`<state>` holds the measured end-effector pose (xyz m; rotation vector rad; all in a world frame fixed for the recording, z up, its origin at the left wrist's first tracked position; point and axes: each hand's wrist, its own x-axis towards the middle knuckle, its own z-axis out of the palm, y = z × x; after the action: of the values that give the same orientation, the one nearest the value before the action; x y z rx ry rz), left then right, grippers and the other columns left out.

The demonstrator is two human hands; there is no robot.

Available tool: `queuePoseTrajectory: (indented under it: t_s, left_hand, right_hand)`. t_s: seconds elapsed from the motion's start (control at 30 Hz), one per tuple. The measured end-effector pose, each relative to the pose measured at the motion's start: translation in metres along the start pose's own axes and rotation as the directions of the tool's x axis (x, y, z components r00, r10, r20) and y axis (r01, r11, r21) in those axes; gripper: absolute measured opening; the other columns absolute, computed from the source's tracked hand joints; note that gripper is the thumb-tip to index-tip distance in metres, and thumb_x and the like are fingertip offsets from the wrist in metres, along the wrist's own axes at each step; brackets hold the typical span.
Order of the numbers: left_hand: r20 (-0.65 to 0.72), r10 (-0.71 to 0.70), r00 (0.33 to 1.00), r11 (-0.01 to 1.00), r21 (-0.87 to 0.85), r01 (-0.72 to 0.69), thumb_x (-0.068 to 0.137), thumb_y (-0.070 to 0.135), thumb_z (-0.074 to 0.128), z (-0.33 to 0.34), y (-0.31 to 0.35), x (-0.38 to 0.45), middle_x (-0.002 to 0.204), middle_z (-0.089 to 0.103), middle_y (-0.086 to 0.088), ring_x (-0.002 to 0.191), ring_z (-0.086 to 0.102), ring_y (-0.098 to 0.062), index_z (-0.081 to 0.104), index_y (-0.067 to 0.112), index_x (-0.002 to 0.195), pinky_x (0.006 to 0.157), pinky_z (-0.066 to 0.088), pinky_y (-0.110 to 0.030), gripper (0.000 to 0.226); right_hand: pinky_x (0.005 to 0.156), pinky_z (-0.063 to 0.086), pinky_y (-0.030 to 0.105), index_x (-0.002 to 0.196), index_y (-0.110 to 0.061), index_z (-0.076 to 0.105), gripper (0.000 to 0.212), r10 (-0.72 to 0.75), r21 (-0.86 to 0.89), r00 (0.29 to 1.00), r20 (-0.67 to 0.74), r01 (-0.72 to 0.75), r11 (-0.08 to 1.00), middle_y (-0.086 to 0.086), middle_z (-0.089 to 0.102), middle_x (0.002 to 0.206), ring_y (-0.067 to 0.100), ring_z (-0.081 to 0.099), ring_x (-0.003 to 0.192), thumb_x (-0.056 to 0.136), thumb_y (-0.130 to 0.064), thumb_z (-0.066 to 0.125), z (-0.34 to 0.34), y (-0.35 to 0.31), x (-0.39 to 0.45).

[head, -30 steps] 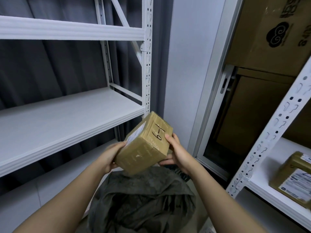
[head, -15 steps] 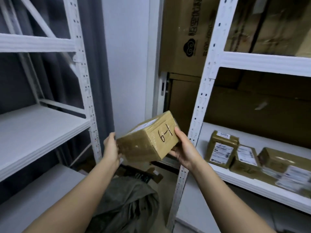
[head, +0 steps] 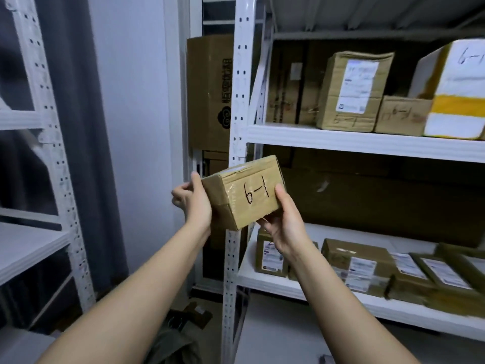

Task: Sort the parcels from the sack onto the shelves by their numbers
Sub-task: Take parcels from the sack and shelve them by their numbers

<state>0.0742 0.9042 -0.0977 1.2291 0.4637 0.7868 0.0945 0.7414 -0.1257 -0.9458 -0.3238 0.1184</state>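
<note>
The left hand (head: 195, 199) grips the left end of the parcel (head: 244, 191), thumb on its top edge. The parcel, marked 6-1, is in mid-air just in front of the rack post (head: 237, 106). The right hand (head: 284, 222) holds its lower right corner, thumb on the marked face.

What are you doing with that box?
A person holds a small box marked 6-1 with both hands, the left hand at its left end and the right hand under its right end. It is in the air in front of the right rack. The upper shelf there already has boxes marked 6-1, so it probably goes there.
</note>
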Motion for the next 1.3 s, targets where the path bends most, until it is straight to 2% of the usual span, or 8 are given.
queuePoseTrajectory:
  t_s: [0.17, 0.4, 0.57, 0.77, 0.87, 0.97, 1.13, 1.3]
  left_hand:
    - [0.268, 0.017, 0.963, 0.989, -0.145, 0.023, 0.097, 0.052, 0.035, 0.049, 0.038, -0.055, 0.107, 0.055, 0.000, 0.087, 0.054, -0.006, 0.039, 0.022, 0.119, 0.061, 0.039, -0.022, 0.038]
    - [0.420, 0.250, 0.872, 0.968, -0.116, -0.221, 0.094, 0.060, 0.031, 0.092, 0.091, -0.095, 0.130, 0.049, -0.002, 0.116, 0.049, -0.013, 0.048, 0.023, 0.131, 0.093, 0.040, -0.030, 0.055]
    - [0.586, 0.295, 0.755, 0.954, -0.139, -0.266, 0.090, 0.071, 0.025, 0.116, 0.117, -0.099, 0.127, 0.055, 0.007, 0.112, 0.052, -0.006, 0.044, 0.031, 0.135, 0.089, 0.045, -0.036, 0.064]
    - [0.646, 0.294, 0.705, 0.942, -0.071, -0.327, 0.081, 0.067, 0.054, 0.135, 0.123, -0.050, 0.138, 0.046, 0.002, 0.116, 0.053, -0.010, 0.026, 0.028, 0.145, 0.092, 0.048, -0.035, 0.079]
    - [0.653, 0.295, 0.697, 0.932, -0.035, -0.362, 0.067, 0.072, 0.059, 0.140, 0.123, -0.014, 0.140, 0.045, 0.001, 0.122, 0.051, -0.016, 0.029, 0.029, 0.144, 0.106, 0.042, -0.043, 0.093]
    - [0.658, 0.320, 0.682, 0.919, -0.041, -0.392, 0.074, 0.069, 0.059, 0.147, 0.115, 0.017, 0.133, 0.053, 0.001, 0.117, 0.055, -0.015, 0.036, 0.024, 0.141, 0.106, 0.042, -0.042, 0.083]
    - [0.680, 0.355, 0.642, 0.906, -0.080, -0.416, 0.088, 0.059, 0.051, 0.172, 0.095, 0.058, 0.120, 0.059, 0.011, 0.105, 0.057, 0.000, 0.042, 0.028, 0.137, 0.084, 0.043, -0.018, 0.059]
    - [0.718, 0.299, 0.629, 0.921, -0.045, -0.387, 0.092, 0.054, 0.048, 0.207, 0.090, 0.093, 0.140, 0.048, -0.002, 0.125, 0.049, -0.018, 0.029, 0.019, 0.146, 0.108, 0.036, -0.035, 0.068]
  right_hand:
    - [0.088, 0.056, 0.045, 0.126, -0.019, 0.057, 0.046, -0.184, -0.017, 0.983, 0.005, 0.184, 0.983, 0.005, 0.068, 0.117, 0.018, 0.066, 0.107, 0.087, -0.043, 0.061, -0.017, -0.062, -0.014]
    - [0.091, 0.055, 0.038, 0.127, -0.027, 0.055, 0.036, -0.356, 0.010, 0.934, -0.003, 0.356, 0.934, -0.001, 0.066, 0.123, 0.015, 0.062, 0.114, 0.093, -0.038, 0.057, -0.022, -0.140, -0.016]
    - [0.107, 0.042, 0.048, 0.136, -0.030, 0.047, 0.043, -0.455, -0.068, 0.890, -0.040, 0.451, 0.890, -0.005, 0.059, 0.131, 0.013, 0.054, 0.122, 0.095, -0.041, 0.055, -0.013, -0.169, 0.001]
    - [0.107, 0.041, 0.050, 0.136, -0.028, 0.042, 0.048, -0.478, -0.204, 0.878, -0.027, 0.463, 0.862, -0.008, 0.053, 0.128, 0.011, 0.054, 0.118, 0.092, -0.042, 0.058, -0.007, -0.168, 0.040]
    - [0.105, 0.045, 0.046, 0.127, -0.030, 0.043, 0.039, -0.492, -0.274, 0.871, -0.012, 0.470, 0.839, -0.009, 0.051, 0.125, 0.012, 0.054, 0.118, 0.093, -0.038, 0.060, -0.006, -0.158, 0.064]
    - [0.101, 0.048, 0.037, 0.125, -0.033, 0.040, 0.037, -0.492, -0.382, 0.871, 0.007, 0.457, 0.803, -0.005, 0.048, 0.129, 0.009, 0.052, 0.116, 0.094, -0.038, 0.058, -0.009, -0.146, 0.086]
    - [0.097, 0.038, 0.024, 0.136, -0.026, 0.037, 0.044, -0.546, -0.628, 0.838, -0.018, 0.415, 0.658, -0.004, 0.048, 0.132, 0.015, 0.045, 0.127, 0.097, -0.043, 0.050, -0.011, -0.133, 0.123]
    - [0.107, 0.020, 0.042, 0.139, -0.025, 0.040, 0.053, -0.648, -0.950, 0.760, -0.059, 0.158, 0.271, 0.004, 0.055, 0.131, 0.023, 0.038, 0.130, 0.096, -0.056, 0.036, -0.020, -0.140, 0.157]
